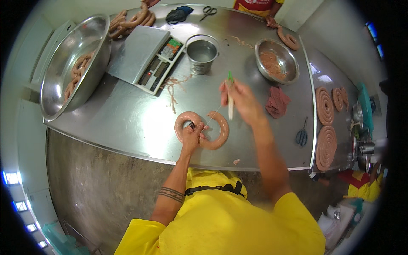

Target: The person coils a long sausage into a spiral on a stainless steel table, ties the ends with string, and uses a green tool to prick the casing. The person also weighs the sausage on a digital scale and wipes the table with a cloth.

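Observation:
A sausage (219,137) lies in an S-shaped curl on the steel table near its front edge. My left hand (192,135) is closed on it at the middle, where the two curves meet; something small and dark shows by the fingers. A thin white string (212,114) runs taut from there up to my right hand (241,98). That hand is raised over the table and grips a slim white spool (230,106) with a green tip (230,76).
A scale (144,55), a steel bucket (201,53), and a large bowl of sausages (50,91) stand left and centre. Rightward are a meat bowl (257,59), a reddish cloth (277,102), scissors (301,137) and coiled sausages (326,148). A co-worker's hand (270,21) touches a sausage at the far edge.

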Action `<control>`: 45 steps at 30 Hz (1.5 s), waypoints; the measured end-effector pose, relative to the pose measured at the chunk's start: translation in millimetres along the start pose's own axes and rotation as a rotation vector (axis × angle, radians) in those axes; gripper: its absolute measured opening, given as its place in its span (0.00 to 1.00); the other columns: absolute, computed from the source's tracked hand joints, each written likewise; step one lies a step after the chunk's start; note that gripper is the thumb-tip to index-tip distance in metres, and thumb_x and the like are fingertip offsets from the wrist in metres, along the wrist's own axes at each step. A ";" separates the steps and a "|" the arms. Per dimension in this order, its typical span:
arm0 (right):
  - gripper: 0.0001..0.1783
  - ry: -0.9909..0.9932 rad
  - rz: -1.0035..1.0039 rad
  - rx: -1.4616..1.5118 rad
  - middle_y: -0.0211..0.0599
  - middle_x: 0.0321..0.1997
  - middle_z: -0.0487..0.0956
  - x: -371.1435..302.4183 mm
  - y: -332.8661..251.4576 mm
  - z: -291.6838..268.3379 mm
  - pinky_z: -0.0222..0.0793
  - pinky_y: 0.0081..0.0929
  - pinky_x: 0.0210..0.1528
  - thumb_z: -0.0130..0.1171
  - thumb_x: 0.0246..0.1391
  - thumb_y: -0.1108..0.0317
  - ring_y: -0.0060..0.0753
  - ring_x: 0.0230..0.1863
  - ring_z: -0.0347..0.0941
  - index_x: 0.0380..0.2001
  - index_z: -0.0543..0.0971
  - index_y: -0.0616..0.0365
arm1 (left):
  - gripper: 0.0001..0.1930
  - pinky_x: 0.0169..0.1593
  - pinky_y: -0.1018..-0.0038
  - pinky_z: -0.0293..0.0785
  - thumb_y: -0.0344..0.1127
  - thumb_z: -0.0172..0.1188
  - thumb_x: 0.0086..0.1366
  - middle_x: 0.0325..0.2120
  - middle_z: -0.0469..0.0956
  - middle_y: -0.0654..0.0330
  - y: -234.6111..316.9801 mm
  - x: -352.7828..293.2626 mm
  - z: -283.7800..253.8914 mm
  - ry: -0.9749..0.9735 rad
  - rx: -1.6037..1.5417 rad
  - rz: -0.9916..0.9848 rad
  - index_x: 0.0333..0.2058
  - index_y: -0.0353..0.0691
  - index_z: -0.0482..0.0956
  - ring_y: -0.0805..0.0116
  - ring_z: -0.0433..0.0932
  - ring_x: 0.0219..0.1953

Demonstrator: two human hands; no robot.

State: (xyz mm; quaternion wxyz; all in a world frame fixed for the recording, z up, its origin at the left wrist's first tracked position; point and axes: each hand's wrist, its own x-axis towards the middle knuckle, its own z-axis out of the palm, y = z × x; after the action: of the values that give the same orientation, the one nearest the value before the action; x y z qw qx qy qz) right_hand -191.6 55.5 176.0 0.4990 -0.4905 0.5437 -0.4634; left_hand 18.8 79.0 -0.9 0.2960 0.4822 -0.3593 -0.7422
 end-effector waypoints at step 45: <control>0.15 0.239 -0.073 -0.039 0.37 0.46 0.76 -96.8 49.9 18.5 0.65 0.33 0.54 0.50 0.68 0.59 0.32 0.45 0.69 0.51 0.73 0.56 | 0.16 0.30 0.68 0.70 0.41 0.48 0.74 0.17 0.74 0.61 -2.2 -19.9 -44.0 -0.019 0.718 0.172 0.33 0.37 0.79 0.70 0.73 0.22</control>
State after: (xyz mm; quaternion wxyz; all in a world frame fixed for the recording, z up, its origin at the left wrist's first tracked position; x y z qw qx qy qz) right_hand -174.6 156.0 133.6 0.4040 -0.4608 0.5900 -0.5257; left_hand 66.6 85.0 -4.9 0.1659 0.5163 -0.6390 -0.5456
